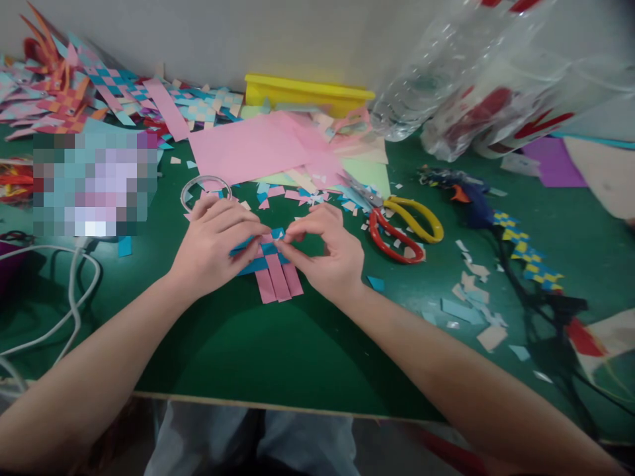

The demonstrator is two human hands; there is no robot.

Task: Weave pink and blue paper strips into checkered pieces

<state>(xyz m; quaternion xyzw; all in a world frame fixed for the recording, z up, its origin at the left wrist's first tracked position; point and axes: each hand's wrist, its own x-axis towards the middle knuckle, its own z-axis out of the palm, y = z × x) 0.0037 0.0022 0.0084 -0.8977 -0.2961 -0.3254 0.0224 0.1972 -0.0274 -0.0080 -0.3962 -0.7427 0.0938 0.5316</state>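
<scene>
Between my hands, just above the green table point(248, 350), is a small woven piece of pink and blue paper strips point(280, 274), its pink ends hanging toward me. My left hand point(218, 241) is closed on its left side, thumb and fingers pinching the strips. My right hand point(330, 248) pinches at the upper right corner, thumb and forefinger together near a blue strip end. Fingers cover part of the weave. Scissors point(397, 228) with red and yellow handles lie right of my right hand. A clear tape roll point(206, 188) lies behind my left hand.
Pink paper sheets point(248, 145) and paper scraps lie behind my hands. Woven paper pieces point(104, 82) are heaped at the back left. A blue glue gun point(471, 201) lies at the right, near plastic-wrapped cups point(496, 119). A white cable point(74, 297) runs along the left.
</scene>
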